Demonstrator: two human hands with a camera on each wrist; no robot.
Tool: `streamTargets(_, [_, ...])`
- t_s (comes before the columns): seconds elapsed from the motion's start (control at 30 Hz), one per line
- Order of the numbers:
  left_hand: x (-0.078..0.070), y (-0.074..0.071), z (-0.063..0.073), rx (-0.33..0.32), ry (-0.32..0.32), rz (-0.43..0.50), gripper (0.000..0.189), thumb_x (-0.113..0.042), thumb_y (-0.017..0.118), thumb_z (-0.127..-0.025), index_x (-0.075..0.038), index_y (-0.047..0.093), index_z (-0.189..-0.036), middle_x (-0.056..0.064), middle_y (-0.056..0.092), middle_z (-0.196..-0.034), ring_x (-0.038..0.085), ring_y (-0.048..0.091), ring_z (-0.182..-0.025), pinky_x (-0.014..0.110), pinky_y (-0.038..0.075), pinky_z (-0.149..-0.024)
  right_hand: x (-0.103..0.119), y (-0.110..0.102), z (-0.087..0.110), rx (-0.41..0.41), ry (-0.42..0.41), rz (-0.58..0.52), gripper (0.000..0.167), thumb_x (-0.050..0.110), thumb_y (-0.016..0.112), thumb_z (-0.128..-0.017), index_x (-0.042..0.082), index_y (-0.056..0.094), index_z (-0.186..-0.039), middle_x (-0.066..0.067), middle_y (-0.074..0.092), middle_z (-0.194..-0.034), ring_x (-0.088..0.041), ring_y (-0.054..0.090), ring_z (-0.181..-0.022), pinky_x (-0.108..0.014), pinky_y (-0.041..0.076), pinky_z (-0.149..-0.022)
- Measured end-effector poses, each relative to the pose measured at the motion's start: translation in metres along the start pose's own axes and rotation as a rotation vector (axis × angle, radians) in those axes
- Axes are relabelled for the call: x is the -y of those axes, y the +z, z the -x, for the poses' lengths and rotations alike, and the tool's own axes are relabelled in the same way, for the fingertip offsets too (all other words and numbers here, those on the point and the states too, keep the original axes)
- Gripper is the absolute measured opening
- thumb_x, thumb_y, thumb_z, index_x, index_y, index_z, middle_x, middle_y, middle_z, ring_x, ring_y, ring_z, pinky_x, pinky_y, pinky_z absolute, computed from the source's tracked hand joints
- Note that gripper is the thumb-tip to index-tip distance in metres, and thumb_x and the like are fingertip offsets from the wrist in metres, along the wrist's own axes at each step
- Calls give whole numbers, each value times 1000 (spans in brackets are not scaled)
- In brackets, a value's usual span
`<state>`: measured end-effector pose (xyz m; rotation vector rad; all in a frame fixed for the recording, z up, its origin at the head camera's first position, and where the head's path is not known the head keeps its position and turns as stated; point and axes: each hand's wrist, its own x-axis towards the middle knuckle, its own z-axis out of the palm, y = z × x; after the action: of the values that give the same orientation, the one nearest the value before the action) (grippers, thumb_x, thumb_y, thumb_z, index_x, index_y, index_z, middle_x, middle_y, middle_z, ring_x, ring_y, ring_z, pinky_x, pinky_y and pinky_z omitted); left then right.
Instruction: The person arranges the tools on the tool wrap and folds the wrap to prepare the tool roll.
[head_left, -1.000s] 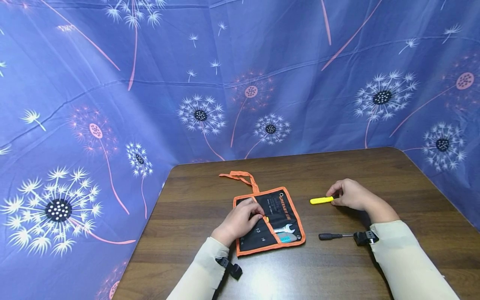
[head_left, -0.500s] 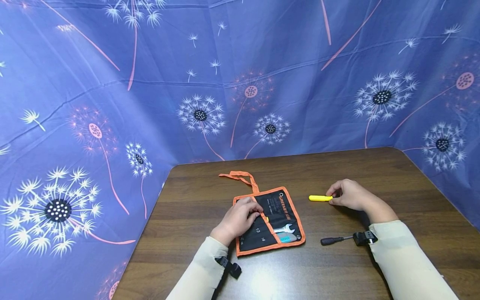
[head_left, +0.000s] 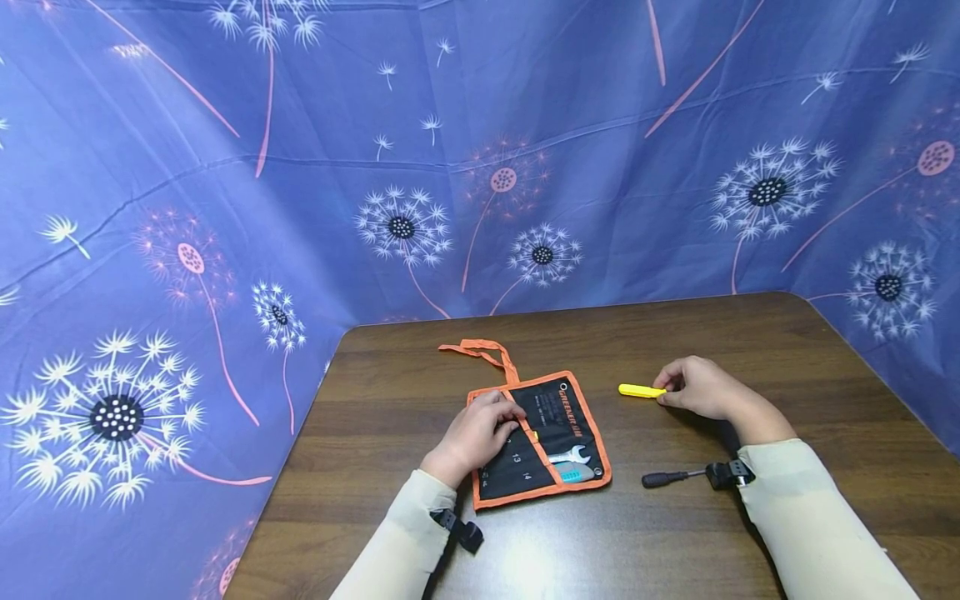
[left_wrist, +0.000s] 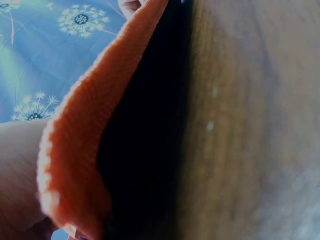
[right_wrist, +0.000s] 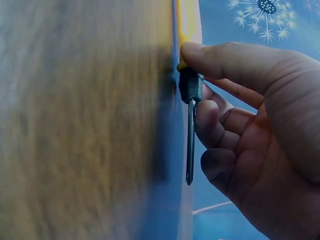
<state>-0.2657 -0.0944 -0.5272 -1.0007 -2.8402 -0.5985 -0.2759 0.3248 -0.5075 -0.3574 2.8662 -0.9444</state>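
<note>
Screwdriver [right_wrist: 191,89] is pinched between thumb and fingers of the right hand [head_left: 703,389], to the right of the tool pouch [head_left: 517,479]. Left hand [head_left: 474,433] grips the pouch's pocket edge.

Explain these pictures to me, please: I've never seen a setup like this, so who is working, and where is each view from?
There is no machine: a person works with two bare hands. The head view comes from a camera on the head, looking forward and down. The other two come from wrist cameras, each seeing its own hand's work close up. On the table lies a black pouch with orange trim, a wrench and a teal thing showing in it. The left hand seems to pinch the pocket edge. The right hand holds a screwdriver: the head view shows its yellow handle, the right wrist view its shaft. I cannot identify the dark rod near that wrist.
</note>
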Motion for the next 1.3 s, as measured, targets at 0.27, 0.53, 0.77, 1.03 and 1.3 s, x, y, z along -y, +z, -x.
streamTargets(0.27, [-1, -1, 0, 41, 26, -53, 22, -24, 65, -106, -36, 77, -120, -12, 58, -103, 10, 56, -95, 31, 49, -82, 12, -2, -1, -14, -27, 30, 8, 10, 83, -88, 12, 77, -93, 4, 65, -83, -17, 56, -77, -37, 46, -71])
streamTargets(0.53, [-2, 0, -1, 15, 31, -62, 9, -24, 70, -103, -31, 73, -107, -12, 60, -101, 9, 59, -95, 32, 52, -83, 27, -2, 0, -26, -75, 25, 10, 8, 82, -88, 14, 77, -94, 4, 64, -81, -16, 54, -71, -34, 45, -64])
streamTargets(0.77, [-2, 0, -1, -7, 31, -73, 5, -24, 74, -100, -29, 72, -100, -13, 57, -94, 6, 56, -84, 28, 50, -72, 33, 1, -2, -19, -80, 10, 9, 8, 80, -91, 13, 76, -97, 3, 65, -84, -16, 56, -72, -34, 47, -64])
streamTargets(1.03, [-1, 1, -2, -16, 51, -85, 8, -23, 74, -100, -30, 70, -98, -13, 55, -92, 6, 54, -80, 26, 49, -69, 43, 4, -2, -57, -111, 29, 10, 7, 79, -92, 14, 77, -99, 4, 65, -85, -16, 55, -74, -34, 46, -66])
streamTargets(1.3, [-1, 1, -2, -19, 58, -85, 7, -23, 72, -101, -29, 69, -98, -13, 54, -92, 6, 53, -80, 27, 48, -70, 56, 12, -7, -79, -120, 29, 10, 10, 82, -90, 12, 77, -99, 5, 65, -85, -14, 55, -73, -33, 46, -64])
